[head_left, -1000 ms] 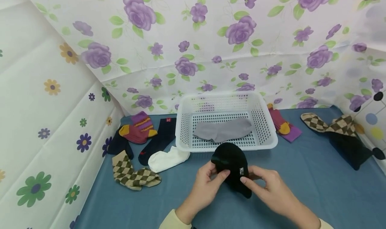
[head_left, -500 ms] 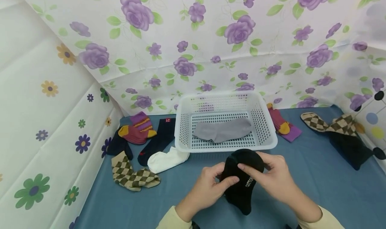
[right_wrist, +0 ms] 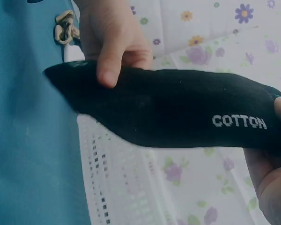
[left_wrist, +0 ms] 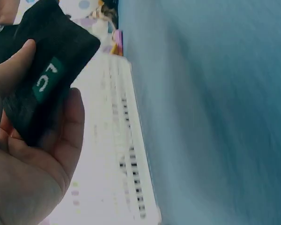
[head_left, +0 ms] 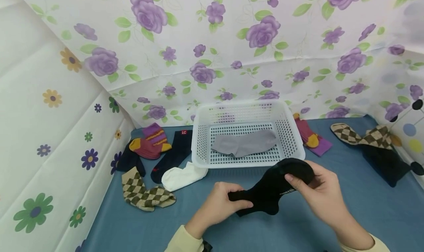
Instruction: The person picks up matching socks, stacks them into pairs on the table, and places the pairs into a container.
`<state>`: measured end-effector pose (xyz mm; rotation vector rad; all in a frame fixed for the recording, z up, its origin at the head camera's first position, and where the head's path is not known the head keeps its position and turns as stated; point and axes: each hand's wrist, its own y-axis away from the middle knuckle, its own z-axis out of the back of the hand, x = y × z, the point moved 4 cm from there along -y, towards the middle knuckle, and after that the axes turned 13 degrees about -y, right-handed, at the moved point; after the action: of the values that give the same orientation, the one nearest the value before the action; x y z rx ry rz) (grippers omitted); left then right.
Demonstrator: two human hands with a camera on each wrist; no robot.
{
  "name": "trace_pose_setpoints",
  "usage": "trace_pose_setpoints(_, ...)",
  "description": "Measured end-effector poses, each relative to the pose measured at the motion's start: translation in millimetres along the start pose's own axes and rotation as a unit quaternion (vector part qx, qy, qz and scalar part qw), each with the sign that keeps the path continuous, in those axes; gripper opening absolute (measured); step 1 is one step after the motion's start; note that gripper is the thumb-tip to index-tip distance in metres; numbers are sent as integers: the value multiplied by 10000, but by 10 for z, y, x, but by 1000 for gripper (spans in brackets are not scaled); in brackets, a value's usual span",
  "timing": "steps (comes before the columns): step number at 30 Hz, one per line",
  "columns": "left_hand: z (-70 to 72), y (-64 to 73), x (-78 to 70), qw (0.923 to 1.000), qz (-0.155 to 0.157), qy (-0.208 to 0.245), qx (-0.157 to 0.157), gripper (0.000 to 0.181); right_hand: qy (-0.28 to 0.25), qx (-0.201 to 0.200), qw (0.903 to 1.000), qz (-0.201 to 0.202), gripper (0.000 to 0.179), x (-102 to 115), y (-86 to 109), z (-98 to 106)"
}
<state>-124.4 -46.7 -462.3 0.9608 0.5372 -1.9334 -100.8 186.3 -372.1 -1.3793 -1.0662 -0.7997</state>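
Holding a black knit sock (head_left: 265, 191) w/ pale COTTON lettering b/w both hands, up off the blue cloth-covered tabletop (head_left: 149, 230). L hand (head_left: 220, 204) pinches the cuff end (LC patch shows in L wrist cam), thumb on top, fingers curled behind. R hand (head_left: 326, 195) grips the rounded end, thumb on top; neither hand is spread. Step in hand, prob.: straightening/handling the sock in mid-air, not set down yet. Next move likely calls for firm grip at both ends, as soft fabric may fold or twist.

Farther L: beige-brown checkered sock (head_left: 145, 193), white sock (head_left: 183, 175) at the basket's near L corner, navy sock w/ red LC tag (head_left: 172, 154), maroon-purple-yellow sock (head_left: 150, 145) lying over a dark sock (head_left: 129, 161).

Behind the hands: white perforated plastic basket (head_left: 232, 165), flat grey sock (head_left: 245, 142) lying inside (single or pair, can't tell). R of it: maroon-purple sock (head_left: 309, 136), then checkered sock w/ dark fabric (head_left: 384, 163) adjoining. Far back: white sheet w/ purple flowers (head_left: 212, 42).
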Motion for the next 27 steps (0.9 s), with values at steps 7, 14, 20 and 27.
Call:
trace_pose_setpoints(7, 197, 57, 110, 9990, 366, 13, -243, 16, 312, -298, 9975, -559, 31, -21, 132, 117)
trace_pose_setpoints(14, 273, 70, 212, 9954, 757, 281, -509, 17, 216, -381, 9959, -792, 29, -54, 196, 145)
trace_pose_setpoints(20, 327, 113, 294, 9858, 1392, 545, -768, 34, 867, -781, 9838, -1361, 27, -165, 209, 237)
trace_pose_setpoints(27, 381, 147, 328, 9728, 1810, 678, -1278, 36, 1166, -684, 9661, -2198, 47, -369, 214, 330)
